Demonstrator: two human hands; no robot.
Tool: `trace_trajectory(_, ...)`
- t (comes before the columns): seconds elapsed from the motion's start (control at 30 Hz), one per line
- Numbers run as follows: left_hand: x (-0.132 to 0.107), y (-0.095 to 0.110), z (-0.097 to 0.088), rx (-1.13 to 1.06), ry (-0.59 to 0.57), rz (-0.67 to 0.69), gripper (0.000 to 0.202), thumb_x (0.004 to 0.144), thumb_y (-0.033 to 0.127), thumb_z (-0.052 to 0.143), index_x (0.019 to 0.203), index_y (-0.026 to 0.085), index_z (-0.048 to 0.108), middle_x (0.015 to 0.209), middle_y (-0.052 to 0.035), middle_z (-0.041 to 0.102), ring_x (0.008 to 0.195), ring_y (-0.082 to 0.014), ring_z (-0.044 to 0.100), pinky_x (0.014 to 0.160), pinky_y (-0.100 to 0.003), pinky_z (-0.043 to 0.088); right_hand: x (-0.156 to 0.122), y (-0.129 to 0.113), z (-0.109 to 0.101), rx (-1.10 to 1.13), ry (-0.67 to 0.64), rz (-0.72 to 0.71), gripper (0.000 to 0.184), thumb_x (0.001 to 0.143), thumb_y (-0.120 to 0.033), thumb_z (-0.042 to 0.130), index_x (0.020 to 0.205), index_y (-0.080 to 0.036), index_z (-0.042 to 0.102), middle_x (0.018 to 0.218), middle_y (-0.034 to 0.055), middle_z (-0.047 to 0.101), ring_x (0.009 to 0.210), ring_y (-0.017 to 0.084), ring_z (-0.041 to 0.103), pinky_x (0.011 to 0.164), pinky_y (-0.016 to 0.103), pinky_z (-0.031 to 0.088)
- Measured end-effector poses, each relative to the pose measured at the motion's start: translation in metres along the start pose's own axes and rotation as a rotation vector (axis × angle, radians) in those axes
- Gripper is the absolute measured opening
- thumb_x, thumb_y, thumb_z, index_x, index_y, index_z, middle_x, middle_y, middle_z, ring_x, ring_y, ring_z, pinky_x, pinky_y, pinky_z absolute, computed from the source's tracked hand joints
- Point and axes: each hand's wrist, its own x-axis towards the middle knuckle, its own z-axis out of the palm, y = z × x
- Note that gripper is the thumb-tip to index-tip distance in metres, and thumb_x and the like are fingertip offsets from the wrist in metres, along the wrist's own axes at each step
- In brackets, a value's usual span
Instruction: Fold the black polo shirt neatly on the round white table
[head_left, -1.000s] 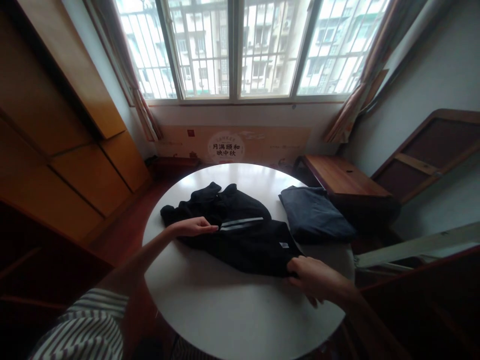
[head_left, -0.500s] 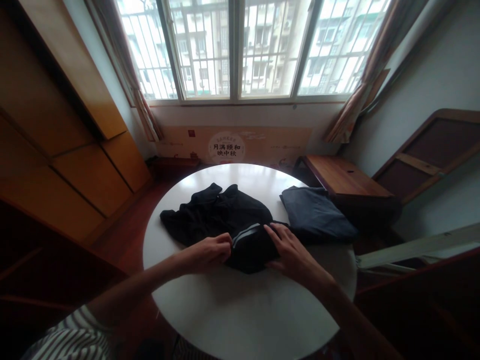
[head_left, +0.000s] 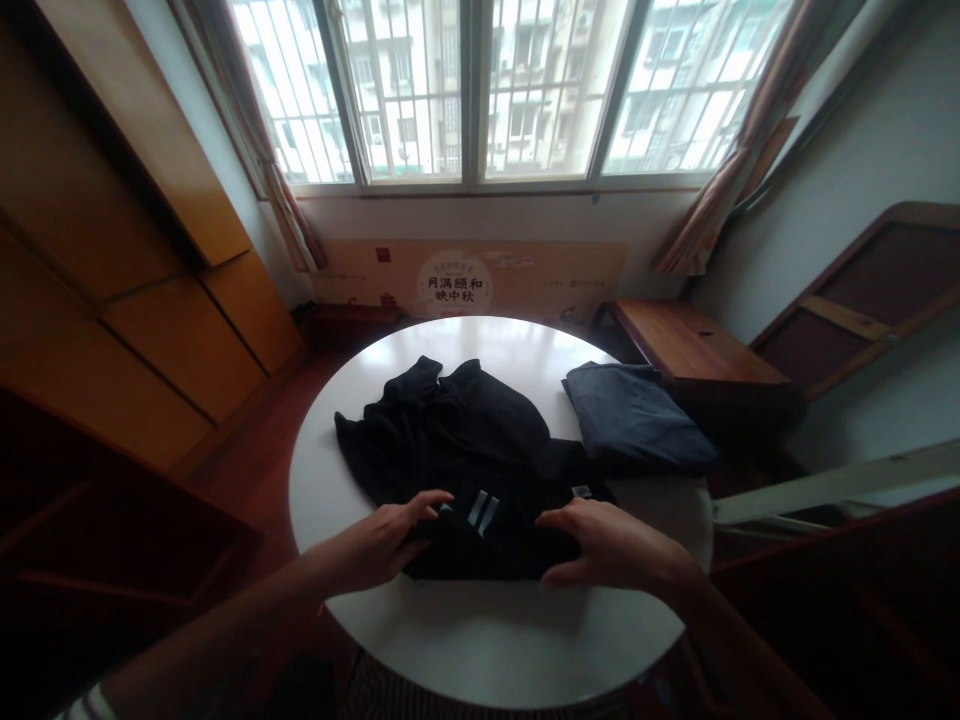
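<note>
A black garment (head_left: 480, 420) lies crumpled across the round white table (head_left: 495, 635), with pale stripes and a small white label on its near part. My left hand (head_left: 394, 540) is at the near left of the cloth, thumb and forefinger apart. At the near right edge, my right hand (head_left: 615, 545) rests with its thumb apart from the fingers, touching the cloth. Neither hand visibly pinches the fabric, though some fingertips are lost against the black. A folded dark grey-blue garment (head_left: 637, 415) sits at the table's right, beside the black one.
A low wooden cabinet (head_left: 697, 345) stands beyond the table on the right. Orange-brown cupboards (head_left: 187, 340) line the left wall. A barred window (head_left: 480, 90) with curtains is ahead, above a printed board (head_left: 525, 270). Dark wooden furniture flanks both near sides.
The near part of the black garment has been spread lower and wider toward me, showing the stripes and label. My left hand has moved left and its fingers have opened; my right hand moved nearer.
</note>
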Motion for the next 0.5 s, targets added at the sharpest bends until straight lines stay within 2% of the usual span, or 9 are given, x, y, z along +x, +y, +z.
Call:
trace_trajectory(0.07,0.001,0.012,-0.006,0.059,-0.09,0.267,0.049,0.096,0.008,0.041,0.139,0.032,0.041,0.112,-0.0036,0.069,0.085,-0.0148,0.067,0.077,-0.027,0.054,0.007,-0.008,0.002,0.042,0.058,-0.107,0.086,0.069,-0.049,0.08,0.143,-0.015,0.05,0.129,0.0195,0.063,0.119,0.035,0.059,0.099,0.046,0.047)
trace_trajectory(0.13,0.002,0.026,-0.01,0.202,-0.124,0.551,0.042,0.096,0.015,0.047,0.131,0.038,0.048,0.115,-0.0008,0.07,0.077,-0.0147,0.064,0.069,-0.027,0.053,0.02,-0.018,0.009,0.095,0.123,-0.292,0.106,0.069,-0.039,0.079,0.155,-0.011,0.024,0.146,0.0217,0.047,0.131,0.031,0.048,0.106,0.043,0.042)
trace_trajectory(0.17,0.002,0.031,-0.011,0.276,-0.118,0.664,0.038,0.095,0.022,0.054,0.127,0.041,0.051,0.119,0.0008,0.069,0.073,-0.0147,0.062,0.064,-0.028,0.052,0.027,-0.021,0.013,0.124,0.137,-0.376,0.107,0.072,-0.033,0.076,0.157,-0.011,0.015,0.146,0.0208,0.047,0.131,0.029,0.048,0.105,0.041,0.043)
trace_trajectory(0.2,0.003,0.035,-0.01,0.334,-0.103,0.745,0.035,0.092,0.029,0.059,0.124,0.044,0.053,0.123,0.0023,0.067,0.07,-0.0145,0.06,0.06,-0.028,0.051,0.034,-0.024,0.018,0.153,0.146,-0.441,0.1,0.075,-0.025,0.07,0.157,-0.013,0.015,0.142,0.0185,0.052,0.127,0.026,0.052,0.103,0.038,0.045)
trace_trajectory(0.23,0.005,0.036,-0.008,0.369,-0.082,0.796,0.034,0.091,0.033,0.062,0.121,0.046,0.055,0.127,0.0029,0.065,0.068,-0.014,0.059,0.057,-0.028,0.049,0.04,-0.025,0.022,0.18,0.167,-0.476,0.088,0.077,-0.018,0.064,0.155,-0.015,0.023,0.134,0.0154,0.059,0.118,0.024,0.058,0.098,0.036,0.048)
trace_trajectory(0.3,0.008,0.031,-0.003,0.393,-0.043,0.795,0.035,0.091,0.031,0.061,0.123,0.043,0.054,0.13,-0.0003,0.063,0.067,-0.013,0.058,0.057,-0.028,0.049,0.047,-0.024,0.025,0.216,0.281,-0.479,0.063,0.077,-0.007,0.054,0.139,-0.017,0.05,0.113,0.01,0.067,0.099,0.021,0.064,0.086,0.032,0.051)
trace_trajectory(0.33,0.01,0.025,0.0,0.388,-0.035,0.742,0.037,0.093,0.026,0.058,0.127,0.039,0.053,0.127,-0.0037,0.064,0.07,-0.0131,0.06,0.06,-0.028,0.05,0.048,-0.022,0.024,0.221,0.366,-0.472,0.053,0.076,-0.004,0.051,0.127,-0.017,0.059,0.105,0.009,0.067,0.093,0.02,0.064,0.081,0.031,0.051)
trace_trajectory(0.43,0.013,0.003,0.002,0.334,-0.011,0.521,0.036,0.096,0.012,0.046,0.131,0.02,0.051,0.109,-0.0108,0.068,0.08,-0.0157,0.064,0.071,-0.03,0.052,0.042,-0.011,0.012,0.195,0.584,-0.429,0.044,0.073,-0.002,0.05,0.111,-0.015,0.066,0.093,0.008,0.062,0.08,0.018,0.061,0.069,0.027,0.048)
trace_trajectory(0.5,0.012,-0.007,-0.005,0.251,0.083,0.378,0.032,0.097,0.01,0.042,0.125,0.017,0.056,0.104,-0.0113,0.067,0.085,-0.0169,0.065,0.074,-0.03,0.052,0.035,-0.003,0.004,0.155,0.654,-0.408,0.042,0.072,-0.003,0.051,0.11,-0.015,0.066,0.088,0.0065,0.061,0.074,0.017,0.059,0.064,0.026,0.046)
